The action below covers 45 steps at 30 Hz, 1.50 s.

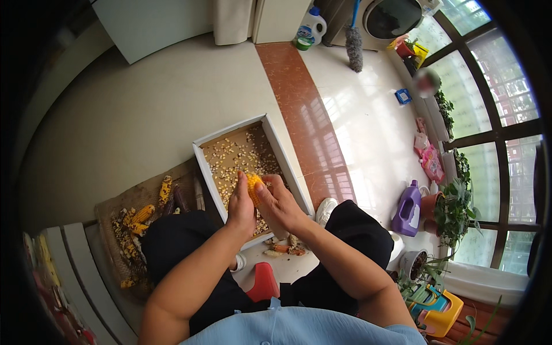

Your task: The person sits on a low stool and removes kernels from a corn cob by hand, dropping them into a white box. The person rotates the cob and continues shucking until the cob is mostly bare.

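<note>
Cream tiled floor (144, 115): shallow white-walled cardboard box (286, 163), probably to contain pale-yellow kernels (224, 153); above box I see left hand (241, 207), right hand (280, 204), grips clamped on bumpy yellow corncob (253, 187).

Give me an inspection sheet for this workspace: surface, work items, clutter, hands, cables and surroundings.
Surface: glossy cream floor crossed by a reddish-brown strip.
Job's things: yellow corn cob above shallow white-walled cardboard box holding loose corn kernels; brown woven sheet at left carrying yellow and dark cobs.
Clutter: orange-brown cob pieces on the floor beside the box's near edge.
Hands: bare left hand and bare right hand both hold the cob.
Cables: nothing seen.
Surroundings: purple plastic bottle, green leafy potted plants, dark-framed windows at right.
</note>
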Available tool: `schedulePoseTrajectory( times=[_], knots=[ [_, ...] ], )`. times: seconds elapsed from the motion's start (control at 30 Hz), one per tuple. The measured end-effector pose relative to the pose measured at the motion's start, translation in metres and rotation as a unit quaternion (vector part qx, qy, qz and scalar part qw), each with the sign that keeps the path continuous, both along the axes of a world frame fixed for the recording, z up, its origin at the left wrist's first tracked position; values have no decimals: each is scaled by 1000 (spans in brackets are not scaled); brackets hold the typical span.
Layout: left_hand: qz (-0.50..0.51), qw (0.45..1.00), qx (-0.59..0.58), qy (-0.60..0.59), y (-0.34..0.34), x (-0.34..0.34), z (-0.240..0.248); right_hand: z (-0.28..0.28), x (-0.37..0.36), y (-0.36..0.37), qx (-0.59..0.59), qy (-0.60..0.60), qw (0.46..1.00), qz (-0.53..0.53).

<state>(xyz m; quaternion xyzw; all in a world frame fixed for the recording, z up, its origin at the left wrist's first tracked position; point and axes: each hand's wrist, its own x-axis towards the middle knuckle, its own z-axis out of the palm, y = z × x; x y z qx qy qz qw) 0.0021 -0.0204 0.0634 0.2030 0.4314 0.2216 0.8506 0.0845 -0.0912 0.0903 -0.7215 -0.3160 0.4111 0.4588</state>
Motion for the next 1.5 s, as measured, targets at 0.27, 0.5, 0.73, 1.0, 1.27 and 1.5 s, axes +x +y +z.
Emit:
schedulePoseTrajectory(
  times=[0.27,0.5,0.73,1.0,1.27,1.5],
  knots=[
    [23,978,155,137,11,-7,-11,-16,-13,34,39,-30,999,11],
    [67,955,231,173,9,4,-11,-18,-8,42,18,-105,994,-5],
    [51,955,238,171,14,-4,-26,-33,-5,43,44,-78,996,-8],
    [-2,921,312,233,11,-7,-27,-19,2,45,-2,27,999,34],
    [12,908,343,240,5,-7,-24,-23,-9,40,7,-42,999,15],
    [57,943,265,194,12,-3,-31,-52,-16,37,109,23,992,-52]
  ],
)
